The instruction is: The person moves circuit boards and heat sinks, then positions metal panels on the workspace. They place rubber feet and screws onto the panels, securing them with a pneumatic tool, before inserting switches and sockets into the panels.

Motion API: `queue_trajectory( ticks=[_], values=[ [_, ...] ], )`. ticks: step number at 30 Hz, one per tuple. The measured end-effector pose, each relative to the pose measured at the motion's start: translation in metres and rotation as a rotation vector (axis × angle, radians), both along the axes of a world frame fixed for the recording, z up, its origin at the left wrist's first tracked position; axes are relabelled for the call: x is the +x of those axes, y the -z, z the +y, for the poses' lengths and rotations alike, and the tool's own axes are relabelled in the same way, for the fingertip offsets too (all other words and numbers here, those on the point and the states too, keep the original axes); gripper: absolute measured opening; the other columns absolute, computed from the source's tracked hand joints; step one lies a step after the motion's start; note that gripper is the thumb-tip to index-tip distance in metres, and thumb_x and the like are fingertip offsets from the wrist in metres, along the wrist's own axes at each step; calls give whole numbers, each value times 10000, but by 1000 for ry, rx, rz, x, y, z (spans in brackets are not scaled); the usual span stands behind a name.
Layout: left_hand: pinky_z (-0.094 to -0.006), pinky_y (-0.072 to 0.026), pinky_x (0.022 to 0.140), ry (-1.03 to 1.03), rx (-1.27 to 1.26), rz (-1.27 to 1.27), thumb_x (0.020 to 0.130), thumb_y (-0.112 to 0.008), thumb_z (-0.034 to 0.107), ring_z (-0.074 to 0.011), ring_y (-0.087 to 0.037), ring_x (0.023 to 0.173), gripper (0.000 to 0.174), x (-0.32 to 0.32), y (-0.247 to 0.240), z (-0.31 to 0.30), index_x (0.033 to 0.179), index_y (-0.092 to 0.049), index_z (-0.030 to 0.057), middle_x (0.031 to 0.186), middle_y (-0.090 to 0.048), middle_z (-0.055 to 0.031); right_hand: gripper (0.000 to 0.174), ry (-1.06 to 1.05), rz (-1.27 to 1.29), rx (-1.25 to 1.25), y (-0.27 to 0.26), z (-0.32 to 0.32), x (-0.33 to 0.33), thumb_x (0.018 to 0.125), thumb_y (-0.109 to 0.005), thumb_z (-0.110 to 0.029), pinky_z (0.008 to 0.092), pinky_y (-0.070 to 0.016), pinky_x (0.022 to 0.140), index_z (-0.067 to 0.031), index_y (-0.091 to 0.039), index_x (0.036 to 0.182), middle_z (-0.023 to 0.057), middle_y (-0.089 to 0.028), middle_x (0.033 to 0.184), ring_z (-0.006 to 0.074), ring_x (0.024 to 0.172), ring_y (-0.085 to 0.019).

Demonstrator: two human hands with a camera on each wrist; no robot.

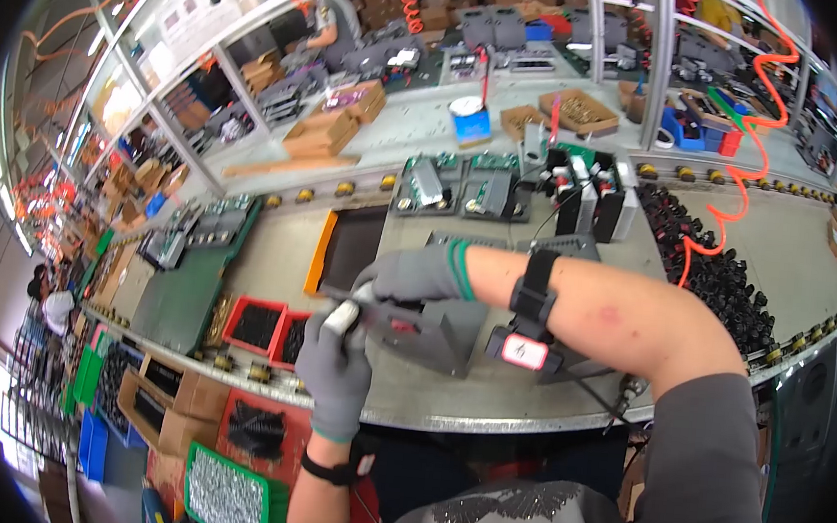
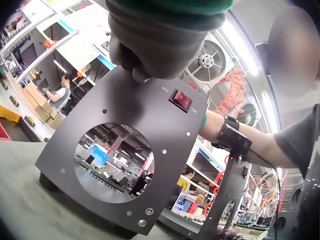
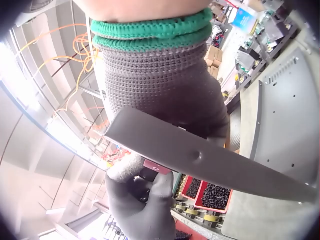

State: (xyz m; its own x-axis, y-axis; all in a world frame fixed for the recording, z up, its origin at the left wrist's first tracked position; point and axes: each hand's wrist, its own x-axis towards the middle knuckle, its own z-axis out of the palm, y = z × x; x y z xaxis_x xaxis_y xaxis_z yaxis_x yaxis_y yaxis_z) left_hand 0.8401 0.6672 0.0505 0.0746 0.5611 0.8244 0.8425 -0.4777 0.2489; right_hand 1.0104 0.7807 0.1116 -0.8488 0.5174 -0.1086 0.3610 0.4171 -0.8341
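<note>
A dark grey metal panel stands tilted above the bench, with a large round cutout and a red ON/OFF rocker switch set in its upper corner. My left hand, in a grey glove, grips the panel's upper edge with curled fingers. Beside those fingers the red switch shows in the right wrist view. My right hand, also gloved, reaches across and holds the same panel from its other side; its fingertips are partly hidden by the bent metal edge. Both hands nearly meet at the panel's corner.
Another grey perforated panel lies on the bench. Circuit-board assemblies sit behind it. Red bins of small black parts stand left, beside an orange-edged tray. Black parts are heaped right, under a coiled orange hose.
</note>
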Motion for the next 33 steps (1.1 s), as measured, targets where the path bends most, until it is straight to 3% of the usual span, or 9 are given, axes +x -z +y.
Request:
queue_trajectory(
  ticks=[8, 13, 15, 18, 19, 21, 23, 29, 33],
  values=[
    [-313, -512, 653, 149, -89, -69, 802, -763, 84, -216, -649, 745, 311, -13, -6, 5, 1092, -651, 90, 1026, -672, -72, 299, 29, -78, 417, 1, 17, -6, 930, -549, -289, 310, -491, 671, -61, -728, 1002, 29, -676, 843, 132, 732, -593],
    [-252, -496, 692, 595, -902, -1759, 923, -685, 243, -135, -581, 802, 306, -19, 40, -24, 1155, -622, 55, 1032, -642, -41, 313, 258, -67, 79, -129, -33, 59, 945, -559, -380, 280, -486, 647, -86, -667, 945, -36, -654, 823, 80, 719, -599],
    [-382, -503, 870, 653, -1145, -1986, 925, -645, 172, -191, -597, 1036, 249, -27, 83, -34, 1139, -626, 44, 1086, -654, -35, 489, 292, 109, 166, -155, -55, 125, 892, -660, -370, 359, -561, 869, 0, -623, 1209, 152, -680, 1150, 224, 997, -670],
    [-445, -458, 1015, 753, -1300, -1971, 834, -595, 41, -274, -582, 1130, 290, -3, 81, -58, 1119, -622, -8, 1122, -645, -134, 296, 399, 145, 198, -165, -101, 223, 956, -610, -294, 215, -482, 648, -3, -659, 973, 3, -625, 824, 79, 713, -565],
    [-468, -436, 1058, 780, -1324, -1954, 797, -574, 5, -304, -576, 1146, 320, 2, 82, -59, 1112, -620, -28, 1128, -639, -174, 417, 386, 146, 179, -156, -112, 262, 931, -457, -103, 236, -576, 709, 108, -509, 1287, 130, -690, 1028, 121, 819, -661],
    [-468, -429, 1082, 772, -1374, -1844, 820, -553, 11, -341, -573, 1156, 343, 19, 73, -61, 1156, -588, -51, 1144, -623, -211, 347, 558, -107, 181, -118, -126, 306, 912, -595, -411, 271, -433, 534, -94, -584, 773, -11, -577, 699, 71, 584, -488],
    [-369, -540, 938, 806, -1360, -1550, 891, -577, 89, -286, -612, 1080, 331, 52, 47, -68, 1204, -559, -17, 1133, -628, -178, 335, 760, -387, 331, -75, -160, 347, 895, -583, -379, 304, -454, 550, -52, -651, 877, 26, -581, 645, 106, 591, -527],
    [-193, -492, 553, 674, -1197, -841, 882, -689, 152, -135, -645, 817, 329, 110, -1, -80, 1173, -578, 44, 1052, -668, -113, 321, 861, -710, 317, 99, -215, 377, 752, -673, -262, 428, -523, 792, -56, -714, 996, 158, -701, 935, 338, 892, -668],
    [-322, -507, 898, 845, -638, -549, 885, -675, 78, -220, -656, 1017, 244, 144, -1, -76, 1121, -651, 21, 1165, -664, -141, 353, 1019, -743, 346, 126, -235, 333, 789, -706, -254, 445, -518, 865, -88, -662, 1097, 222, -653, 1041, 369, 1000, -643]
  ],
)
